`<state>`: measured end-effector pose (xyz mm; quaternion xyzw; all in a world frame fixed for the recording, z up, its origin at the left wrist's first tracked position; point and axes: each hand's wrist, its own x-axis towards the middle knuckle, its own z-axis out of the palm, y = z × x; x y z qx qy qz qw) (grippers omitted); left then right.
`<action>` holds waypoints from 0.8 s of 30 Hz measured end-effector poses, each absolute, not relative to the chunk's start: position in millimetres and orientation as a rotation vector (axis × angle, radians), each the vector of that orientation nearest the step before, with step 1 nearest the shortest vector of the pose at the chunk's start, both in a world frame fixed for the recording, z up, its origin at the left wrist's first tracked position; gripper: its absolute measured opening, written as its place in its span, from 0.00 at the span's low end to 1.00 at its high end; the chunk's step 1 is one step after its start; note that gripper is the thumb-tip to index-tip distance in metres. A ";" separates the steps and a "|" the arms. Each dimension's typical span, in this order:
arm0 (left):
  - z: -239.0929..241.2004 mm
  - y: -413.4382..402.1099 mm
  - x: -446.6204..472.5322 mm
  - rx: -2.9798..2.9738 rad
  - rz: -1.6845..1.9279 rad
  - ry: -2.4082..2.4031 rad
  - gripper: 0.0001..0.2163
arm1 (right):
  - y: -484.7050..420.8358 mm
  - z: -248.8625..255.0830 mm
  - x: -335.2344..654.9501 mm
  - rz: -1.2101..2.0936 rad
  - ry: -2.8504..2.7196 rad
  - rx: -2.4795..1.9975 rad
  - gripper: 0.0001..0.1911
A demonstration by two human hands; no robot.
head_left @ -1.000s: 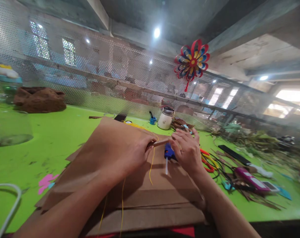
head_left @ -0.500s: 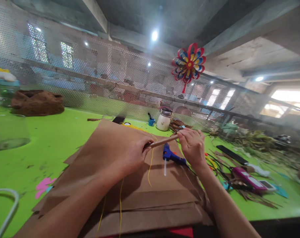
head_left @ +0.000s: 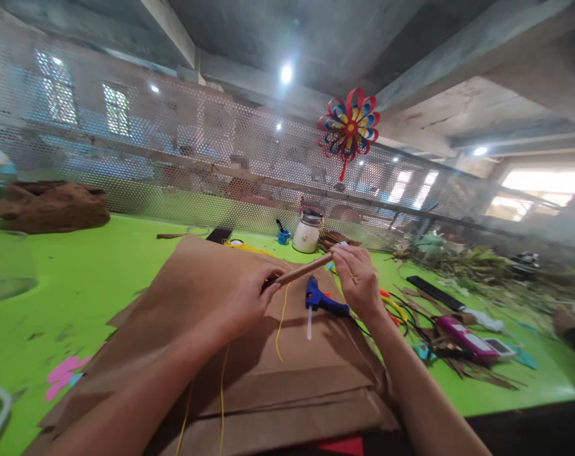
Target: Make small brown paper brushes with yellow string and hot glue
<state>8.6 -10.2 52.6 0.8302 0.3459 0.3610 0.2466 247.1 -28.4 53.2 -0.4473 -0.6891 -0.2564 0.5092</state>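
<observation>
Stick: a thin brown stick [head_left: 303, 270], smooth and rod-shaped, is held tilted in the air above the brown paper, its far end higher.
Left hand: the left hand [head_left: 249, 297] pinches the near, lower end of the stick between thumb and fingers.
Right hand: the right hand [head_left: 358, 278] is closed on the far, upper end with its fingertips.
String: a yellow string [head_left: 280, 320] hangs limp from the stick near the left hand and trails back over the paper towards the person.
Directly below: a blue glue gun [head_left: 318, 299] of glossy plastic lies on its side just under the stick, with a pale glue rod poking out towards the person.
Under everything: stacked sheets of brown paper [head_left: 316, 358], matt and creased, cover the middle of the bright green tabletop [head_left: 102, 266].
Right of the hands: scissors [head_left: 392, 303] with red and yellow handles, black cables, a pink device [head_left: 463, 334] and a flat black bar [head_left: 434, 292] lie crowded together, close to the right wrist.
Further right: dry leaves and twigs [head_left: 468, 266] sit in a loose heap.
Behind the paper: a white jar [head_left: 306, 233] with a lid stands beside a small blue cup [head_left: 283, 236].
Far left: a lumpy brown cloth heap [head_left: 52, 206] rests near the screen.
Near left: a pink foam flower [head_left: 62, 373] lies flat.
Backdrop: a perforated metal screen [head_left: 197, 145] carries a looped paper pinwheel [head_left: 348, 124] in red, blue and yellow.
</observation>
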 end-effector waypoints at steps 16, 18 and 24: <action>49.8 -2.9 4.2 2.263 1.032 0.907 0.12 | -31.7 55.1 239.6 -0.624 -1.604 -1.063 0.14; 52.1 -5.9 3.4 2.281 1.037 0.901 0.12 | -28.4 53.7 242.2 -0.659 -1.597 -1.088 0.13; 49.3 -5.7 4.7 2.295 1.100 0.919 0.11 | -25.5 53.2 248.4 -0.682 -1.417 -1.081 0.11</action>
